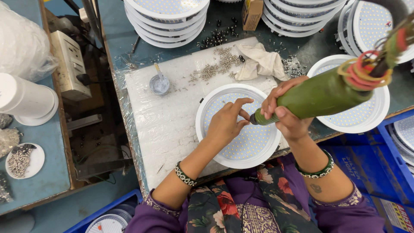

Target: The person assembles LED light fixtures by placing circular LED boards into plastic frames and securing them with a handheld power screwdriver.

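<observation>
Gripping the green electric screwdriver (pixel 319 96) in my right hand (pixel 285 113), I have all my fingers wrapped tight round its barrel, tip pointed left and down at the round white LED panel light (pixel 238 125) lying on the white foam mat (pixel 168 121) in front of me. My left hand (pixel 226 122) rests on that light's dotted face, thumb and forefinger pinched close together right at the driver's tip; whether a screw sits between them I cannot tell, it is too small. One green bangle circles each of my wrists.

Just right of my hands lies a second white panel light (pixel 371 113), partly under the screwdriver. Farther out on the mat sit one small round dish with a stick in it (pixel 159 83), a loose scatter of silver screws (pixel 217 65) and one crumpled beige cloth (pixel 260 61). Beyond the mat, dark screws (pixel 217 38) lie spilled on the bench beside one brown cardboard box (pixel 252 13).

At the far edge I count three stacks of panel lights: one far left (pixel 167 19), one far middle (pixel 302 17) and one leaning at the far right (pixel 375 26). On the left bench a white plate of screws (pixel 22 160) sits near, a white cylinder (pixel 23 98) behind it.
</observation>
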